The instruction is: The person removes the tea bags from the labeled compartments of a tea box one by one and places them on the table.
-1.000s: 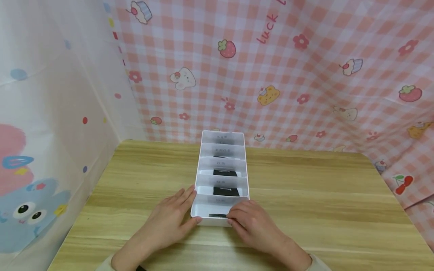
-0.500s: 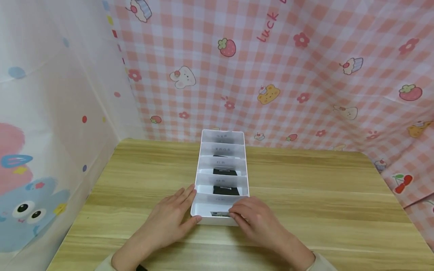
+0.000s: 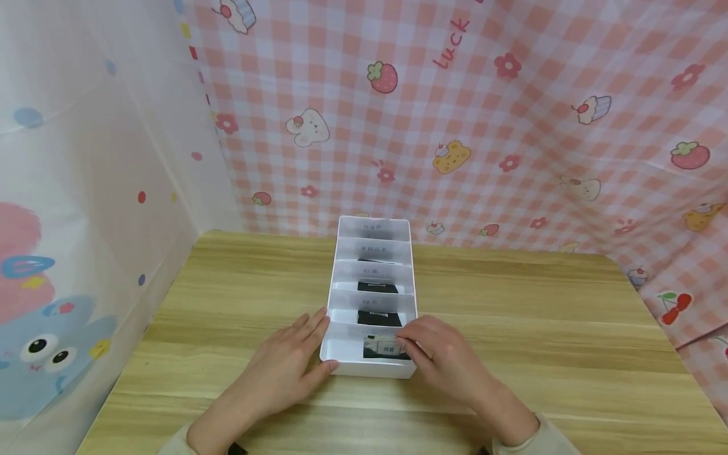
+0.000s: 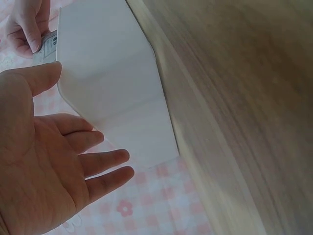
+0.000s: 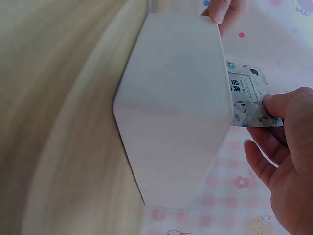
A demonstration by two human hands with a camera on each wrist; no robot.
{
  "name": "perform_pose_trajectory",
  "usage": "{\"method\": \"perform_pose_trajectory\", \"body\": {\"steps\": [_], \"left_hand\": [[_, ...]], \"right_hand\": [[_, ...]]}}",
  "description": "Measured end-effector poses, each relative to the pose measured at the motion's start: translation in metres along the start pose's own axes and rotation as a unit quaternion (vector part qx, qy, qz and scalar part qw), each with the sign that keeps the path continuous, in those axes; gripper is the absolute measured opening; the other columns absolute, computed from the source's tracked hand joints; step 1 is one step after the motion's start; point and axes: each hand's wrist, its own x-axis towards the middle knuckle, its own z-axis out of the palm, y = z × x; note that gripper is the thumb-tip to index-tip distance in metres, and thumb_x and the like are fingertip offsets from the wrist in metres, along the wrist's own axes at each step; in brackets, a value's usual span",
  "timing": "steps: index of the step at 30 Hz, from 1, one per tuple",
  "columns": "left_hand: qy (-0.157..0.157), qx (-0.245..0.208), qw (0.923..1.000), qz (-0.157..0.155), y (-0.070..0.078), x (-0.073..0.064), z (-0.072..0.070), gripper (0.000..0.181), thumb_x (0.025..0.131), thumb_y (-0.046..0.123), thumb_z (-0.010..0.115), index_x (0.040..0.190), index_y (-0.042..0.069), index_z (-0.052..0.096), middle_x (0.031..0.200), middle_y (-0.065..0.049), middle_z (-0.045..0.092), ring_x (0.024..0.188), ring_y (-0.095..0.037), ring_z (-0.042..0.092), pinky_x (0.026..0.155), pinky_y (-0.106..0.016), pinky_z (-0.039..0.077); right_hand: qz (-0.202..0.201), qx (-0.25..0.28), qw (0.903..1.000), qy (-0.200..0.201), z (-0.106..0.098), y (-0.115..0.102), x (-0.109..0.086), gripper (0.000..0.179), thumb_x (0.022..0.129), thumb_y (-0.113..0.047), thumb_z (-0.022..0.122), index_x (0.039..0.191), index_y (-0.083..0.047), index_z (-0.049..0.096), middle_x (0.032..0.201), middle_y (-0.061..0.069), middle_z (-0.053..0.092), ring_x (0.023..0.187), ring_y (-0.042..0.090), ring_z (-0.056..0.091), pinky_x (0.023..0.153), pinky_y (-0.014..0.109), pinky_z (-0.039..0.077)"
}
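Note:
A long white box (image 3: 372,369) split into several compartments stands on the table, its short end toward me. My right hand (image 3: 452,357) pinches a flat tea sachet (image 5: 246,92) at one corner, thumb on its printed face. The sachet, marked "WHITE TEA", rises above the rim of the nearest compartment, its lower part hidden by the box wall in the right wrist view. My left hand (image 3: 290,360) rests against the box's left side with fingers extended, the thumb (image 4: 46,78) at the front corner of the rim.
Dark sachets (image 3: 379,318) lie in the middle compartments, and each divider (image 3: 347,300) carries small printed characters. The wooden table (image 3: 540,328) reaches back to a pink checked cloth (image 3: 341,170). A white patterned cloth (image 3: 102,189) hangs at the left.
My right hand has drawn the sachet up out of the nearest compartment, moving slightly up and right; its printed face has come into view. My left hand has stayed on the box.

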Motion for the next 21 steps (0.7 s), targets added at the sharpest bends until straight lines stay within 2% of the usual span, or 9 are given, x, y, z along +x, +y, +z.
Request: {"method": "perform_pose_trajectory", "body": {"steps": [2,6,10,13,16,19,20,21], "left_hand": [[0.001,0.001,1.0000,0.001,0.000,0.000,0.000,0.076,0.101,0.050,0.065,0.154,-0.002,0.049,0.163,-0.016,0.041,0.143,-0.044,0.047,0.111,-0.061,0.044],[0.001,-0.002,1.0000,0.000,0.000,0.000,0.000,0.076,0.101,0.050,0.066,0.154,-0.002,0.048,0.164,-0.017,0.041,0.143,-0.044,0.047,0.111,-0.062,0.044],[0.001,-0.003,1.0000,-0.002,0.000,0.000,0.000,0.077,0.101,0.049,0.066,0.154,-0.002,0.048,0.164,-0.016,0.040,0.143,-0.044,0.047,0.111,-0.062,0.044],[0.002,-0.002,1.0000,-0.002,0.000,0.000,0.001,0.077,0.100,0.049,0.067,0.154,-0.002,0.048,0.164,-0.016,0.040,0.143,-0.043,0.048,0.111,-0.062,0.044],[0.002,-0.001,1.0000,-0.002,0.000,0.000,0.001,0.077,0.100,0.049,0.067,0.154,-0.002,0.048,0.164,-0.017,0.040,0.143,-0.044,0.048,0.111,-0.061,0.044],[0.003,0.000,1.0000,-0.001,0.000,0.000,0.001,0.077,0.100,0.049,0.067,0.154,-0.002,0.048,0.164,-0.017,0.040,0.142,-0.044,0.048,0.111,-0.062,0.045],[0.003,0.000,1.0000,0.000,-0.001,0.000,0.001,0.077,0.100,0.049,0.067,0.154,-0.002,0.048,0.164,-0.017,0.041,0.142,-0.043,0.049,0.110,-0.062,0.045],[0.004,0.000,1.0000,0.001,-0.001,0.000,0.001,0.077,0.100,0.049,0.067,0.154,-0.003,0.048,0.164,-0.017,0.041,0.142,-0.043,0.049,0.110,-0.062,0.045]], "right_hand": [[0.007,0.006,1.0000,0.002,-0.003,0.001,0.001,0.006,0.101,-0.010,0.071,0.105,-0.008,0.075,0.097,-0.001,0.073,0.088,0.015,0.069,0.081,0.027,0.058],[0.016,0.011,0.9998,0.011,-0.009,0.003,0.004,0.019,0.090,0.002,0.079,0.106,-0.007,0.075,0.097,0.001,0.073,0.087,0.016,0.069,0.079,0.028,0.059],[0.025,0.014,0.9994,0.021,-0.014,0.006,0.007,0.008,0.101,-0.011,0.072,0.106,-0.006,0.076,0.098,0.002,0.074,0.087,0.017,0.070,0.080,0.029,0.059],[0.034,0.011,0.9990,0.026,-0.018,0.008,0.009,0.027,0.109,-0.026,0.060,0.104,-0.005,0.076,0.097,0.003,0.075,0.087,0.018,0.071,0.080,0.028,0.059],[0.044,0.002,0.9987,0.028,-0.022,0.011,0.012,0.031,0.109,-0.028,0.057,0.103,-0.004,0.076,0.097,0.003,0.075,0.086,0.018,0.070,0.079,0.027,0.059],[0.049,-0.006,0.9981,0.037,-0.025,0.013,0.014,0.008,0.100,-0.010,0.072,0.103,-0.003,0.076,0.096,0.003,0.075,0.085,0.017,0.070,0.077,0.026,0.058],[0.052,-0.008,0.9978,0.041,-0.027,0.014,0.015,0.008,0.095,-0.003,0.076,0.103,-0.003,0.076,0.096,0.003,0.075,0.084,0.017,0.069,0.076,0.026,0.057],[0.054,-0.009,0.9975,0.045,-0.028,0.015,0.016,0.015,0.089,0.004,0.079,0.103,-0.003,0.076,0.095,0.002,0.074,0.083,0.016,0.069,0.075,0.025,0.057]]}}
